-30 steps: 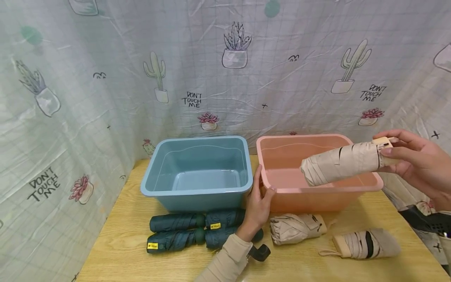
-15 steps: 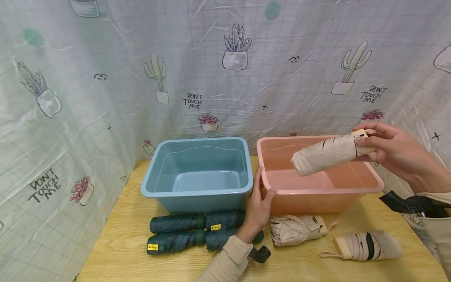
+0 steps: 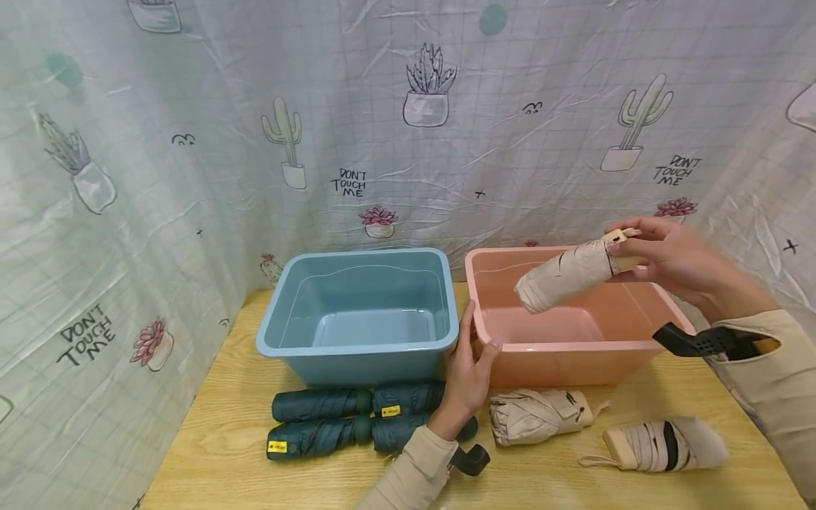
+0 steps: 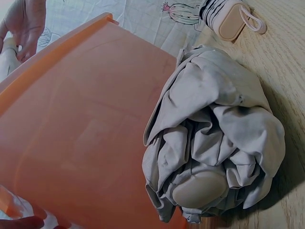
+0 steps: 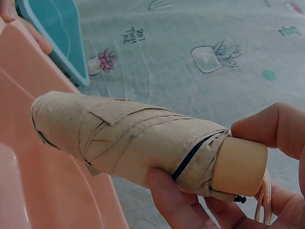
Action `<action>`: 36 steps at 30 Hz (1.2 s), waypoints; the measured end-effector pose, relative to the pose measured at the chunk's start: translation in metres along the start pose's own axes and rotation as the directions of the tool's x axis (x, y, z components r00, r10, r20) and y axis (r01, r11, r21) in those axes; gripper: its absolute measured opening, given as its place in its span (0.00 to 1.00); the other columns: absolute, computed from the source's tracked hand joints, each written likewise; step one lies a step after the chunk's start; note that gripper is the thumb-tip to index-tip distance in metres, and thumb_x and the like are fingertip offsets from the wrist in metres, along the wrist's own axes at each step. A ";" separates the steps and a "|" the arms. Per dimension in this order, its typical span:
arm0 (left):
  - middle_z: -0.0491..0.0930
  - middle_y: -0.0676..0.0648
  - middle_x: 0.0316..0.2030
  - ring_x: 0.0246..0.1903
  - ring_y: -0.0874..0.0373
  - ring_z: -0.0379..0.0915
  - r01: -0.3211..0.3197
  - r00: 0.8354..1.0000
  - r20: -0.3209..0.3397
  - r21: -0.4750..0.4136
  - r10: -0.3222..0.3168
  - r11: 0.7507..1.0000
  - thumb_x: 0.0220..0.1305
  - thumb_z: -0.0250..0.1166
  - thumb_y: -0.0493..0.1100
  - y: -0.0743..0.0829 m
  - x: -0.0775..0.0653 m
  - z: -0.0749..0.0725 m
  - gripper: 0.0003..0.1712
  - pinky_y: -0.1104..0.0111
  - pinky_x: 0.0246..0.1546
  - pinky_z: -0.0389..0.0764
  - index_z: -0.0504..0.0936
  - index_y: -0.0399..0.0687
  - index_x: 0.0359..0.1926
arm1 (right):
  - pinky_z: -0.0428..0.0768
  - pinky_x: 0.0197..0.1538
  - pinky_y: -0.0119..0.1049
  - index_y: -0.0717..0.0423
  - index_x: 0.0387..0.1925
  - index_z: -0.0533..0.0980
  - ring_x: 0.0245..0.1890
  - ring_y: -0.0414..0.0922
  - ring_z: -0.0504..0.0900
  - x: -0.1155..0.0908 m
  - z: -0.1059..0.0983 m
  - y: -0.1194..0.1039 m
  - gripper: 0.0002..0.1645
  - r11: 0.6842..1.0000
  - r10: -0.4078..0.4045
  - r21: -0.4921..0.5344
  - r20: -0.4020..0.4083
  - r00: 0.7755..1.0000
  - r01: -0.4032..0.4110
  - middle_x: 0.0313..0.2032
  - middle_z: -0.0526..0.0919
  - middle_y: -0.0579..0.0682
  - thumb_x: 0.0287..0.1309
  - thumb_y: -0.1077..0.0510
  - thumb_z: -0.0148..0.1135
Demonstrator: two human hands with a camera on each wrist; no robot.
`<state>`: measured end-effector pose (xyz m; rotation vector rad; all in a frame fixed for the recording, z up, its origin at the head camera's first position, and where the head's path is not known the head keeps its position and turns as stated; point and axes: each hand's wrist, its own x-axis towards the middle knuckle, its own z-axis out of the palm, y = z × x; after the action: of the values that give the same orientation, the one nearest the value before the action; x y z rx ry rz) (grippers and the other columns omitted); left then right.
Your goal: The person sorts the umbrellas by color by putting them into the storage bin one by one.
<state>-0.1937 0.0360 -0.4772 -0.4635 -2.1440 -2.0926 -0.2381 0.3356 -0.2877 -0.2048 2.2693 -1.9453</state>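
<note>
My right hand (image 3: 678, 258) holds a folded beige umbrella (image 3: 564, 276) by its pale handle (image 5: 239, 167), thumb and fingers around the handle end. The umbrella is tilted, its far end pointing down and left over the inside of the pink plastic bin (image 3: 574, 347). A cord loop (image 5: 267, 195) hangs from the handle. My left hand (image 3: 467, 379) grips the bin's left front corner, thumb at the front rim and fingers along the left side. Below that bin lies a second beige umbrella (image 3: 538, 416), large in the left wrist view; a third beige umbrella (image 3: 669, 445) lies farther right.
A blue plastic bin (image 3: 357, 352) stands left of the pink one on the wooden table (image 3: 217, 453). Several folded dark green umbrellas (image 3: 319, 437) lie before it, partly hidden by my left arm. A patterned curtain (image 3: 382, 142) hangs behind.
My right hand has moved left with the beige umbrella, bringing it farther over the pink bin's inside. My left hand has stayed at the bin's corner.
</note>
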 end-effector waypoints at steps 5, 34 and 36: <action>0.60 0.53 0.77 0.74 0.57 0.61 0.021 1.000 0.005 -0.016 -0.021 1.000 0.71 0.58 0.50 0.001 0.000 -0.001 0.43 0.47 0.73 0.64 0.49 0.75 0.81 | 0.87 0.46 0.40 0.43 0.51 0.79 0.46 0.41 0.81 0.010 0.010 0.002 0.12 0.996 0.074 -0.057 -0.005 0.997 -0.074 0.49 0.74 0.45 0.73 0.61 0.58; 0.59 0.56 0.77 0.74 0.58 0.61 0.029 1.000 -0.006 0.001 -0.029 1.000 0.71 0.59 0.57 0.000 0.001 -0.001 0.42 0.50 0.73 0.65 0.50 0.76 0.80 | 0.85 0.53 0.52 0.67 0.64 0.65 0.51 0.55 0.81 0.084 0.065 0.037 0.29 0.909 0.188 -0.387 0.052 0.981 -0.154 0.61 0.70 0.65 0.69 0.57 0.60; 0.59 0.56 0.77 0.74 0.57 0.61 0.030 1.000 -0.005 0.005 -0.030 1.000 0.71 0.58 0.57 0.001 0.001 -0.001 0.42 0.49 0.72 0.65 0.50 0.76 0.80 | 0.85 0.52 0.52 0.67 0.64 0.65 0.52 0.55 0.81 0.087 0.070 0.039 0.29 0.907 0.195 -0.388 0.048 0.980 -0.161 0.61 0.69 0.65 0.68 0.58 0.61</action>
<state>-0.1944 0.0351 -0.4762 -0.4277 -2.1673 -2.1007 -0.3094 0.2570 -0.3382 -0.1134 2.4904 -1.3657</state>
